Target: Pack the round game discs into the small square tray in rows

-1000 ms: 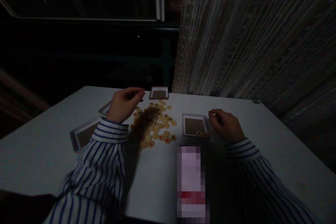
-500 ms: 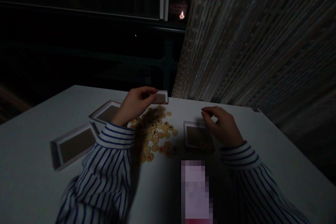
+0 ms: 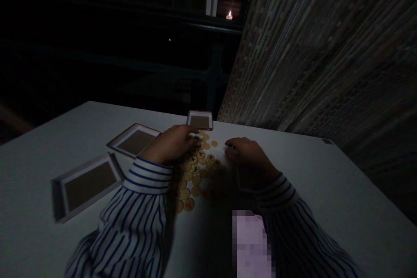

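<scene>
A pile of round pale-yellow game pieces point(image 3: 195, 173) with red and dark marks lies on the white table point(image 3: 325, 191). My left hand point(image 3: 171, 144) rests on the pile's far left part, fingers curled down onto the pieces. My right hand point(image 3: 247, 156) is at the pile's right edge, fingers bent, and it covers most of a small shallow box under its wrist. What either hand holds is hidden in the dim light. Both arms wear striped sleeves.
A small red-rimmed box point(image 3: 200, 120) sits just beyond the pile. Two larger shallow box halves lie to the left, one point(image 3: 134, 140) near the pile, one point(image 3: 86, 184) nearer the table's left edge. A woven curtain point(image 3: 325, 52) hangs behind right. A blurred pinkish object point(image 3: 250, 243) stands at the near edge.
My left hand came down from the small far box onto the pile. My right hand moved left from beside the small box to the pile's right edge.
</scene>
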Demonstrator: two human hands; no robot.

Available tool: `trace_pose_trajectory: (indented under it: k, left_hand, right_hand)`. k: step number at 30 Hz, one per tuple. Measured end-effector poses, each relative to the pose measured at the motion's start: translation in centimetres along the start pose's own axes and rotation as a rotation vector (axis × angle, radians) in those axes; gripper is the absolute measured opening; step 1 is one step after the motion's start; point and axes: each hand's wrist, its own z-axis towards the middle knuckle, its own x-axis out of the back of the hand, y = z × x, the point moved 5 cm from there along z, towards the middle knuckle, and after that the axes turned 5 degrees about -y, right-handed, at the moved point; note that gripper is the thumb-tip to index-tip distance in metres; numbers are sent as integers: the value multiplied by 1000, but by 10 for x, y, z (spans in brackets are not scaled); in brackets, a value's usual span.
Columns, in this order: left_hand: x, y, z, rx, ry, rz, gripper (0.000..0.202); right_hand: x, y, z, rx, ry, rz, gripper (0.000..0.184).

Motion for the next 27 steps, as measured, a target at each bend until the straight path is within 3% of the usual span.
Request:
trace_pose_trajectory:
  k: [8,20,27]
  left_hand:
    - [-9,1,2,-29,-16,-3,33]
    - [-10,8,3,-5,-134,57,37]
    - [-12,18,2,-56,-138,85,34]
  right_hand:
    - [-30,-11,0,62,-155,-139,26]
    - [-37,-23,-1,52,-231,-187,21]
    - [-41,-23,0,50,-227,-200,22]
